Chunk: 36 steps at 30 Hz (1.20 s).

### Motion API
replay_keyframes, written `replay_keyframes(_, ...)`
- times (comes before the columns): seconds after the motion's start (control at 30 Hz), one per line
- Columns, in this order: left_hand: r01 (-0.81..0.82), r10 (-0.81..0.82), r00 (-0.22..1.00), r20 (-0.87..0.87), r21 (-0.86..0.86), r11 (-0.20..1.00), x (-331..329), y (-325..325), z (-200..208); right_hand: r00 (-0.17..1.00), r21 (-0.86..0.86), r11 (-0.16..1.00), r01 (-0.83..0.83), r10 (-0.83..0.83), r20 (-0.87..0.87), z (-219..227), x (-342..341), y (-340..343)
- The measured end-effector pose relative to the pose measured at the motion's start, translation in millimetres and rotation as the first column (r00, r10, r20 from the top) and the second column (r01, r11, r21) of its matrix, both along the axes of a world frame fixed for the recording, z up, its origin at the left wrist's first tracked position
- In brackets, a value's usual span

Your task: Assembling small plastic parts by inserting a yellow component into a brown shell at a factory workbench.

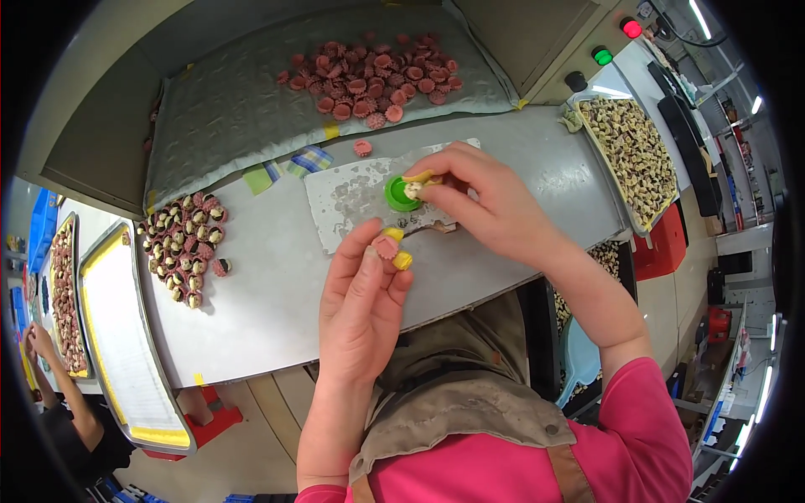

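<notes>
My left hand (362,295) is raised over the near part of the table, its thumb and fingers closed on a small pink fluted cup (386,247). Yellow coverings sit on some of its fingertips. Slightly farther and to the right, my right hand (495,201) pinches a small cream-coloured piece (412,190), with yellow on a fingertip here too. That piece is at the right side of a round green dish (396,198), which stands on a worn white board (340,201). A thin dark-handled tool (432,227) lies on the board, partly hidden by my right hand.
Many pink fluted cups (369,80) lie on a grey padded mat (226,109) at the back. Filled cups (180,247) cluster at left beside a paper-lined tray (130,335). A tray of chopped pieces (629,155) stands right. Another person's hands (38,342) show far left.
</notes>
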<state>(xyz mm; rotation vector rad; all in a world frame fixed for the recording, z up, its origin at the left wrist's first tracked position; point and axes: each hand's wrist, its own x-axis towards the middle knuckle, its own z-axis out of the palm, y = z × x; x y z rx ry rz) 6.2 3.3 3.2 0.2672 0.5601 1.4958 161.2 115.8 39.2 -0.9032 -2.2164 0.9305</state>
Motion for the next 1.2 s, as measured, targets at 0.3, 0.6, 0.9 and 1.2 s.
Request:
replay_keyframes(0.3,0.008,-0.008,1.0,-0.005,0.034,0.999,5,2,1,0.973,-0.086,0.986,-0.142,0.123,-0.195,22,-3,-30)
replay_keyframes(0.6,-0.012,0.013,1.0,-0.011,0.082,0.997,5,2,-3,0.981,0.184,0.977,-0.11,0.137,-0.14,16,-14,-37)
replay_keyframes(0.9,-0.08,0.087,0.993,-0.075,0.099,0.992,8,0,-5,0.993,0.334,0.942,0.045,-0.007,-0.114,12,-16,-51)
replay_keyframes(1.2,-0.046,0.069,0.978,-0.195,0.117,0.992,17,-1,1,0.967,-0.039,0.997,0.061,-0.069,-0.245,0,1,-60)
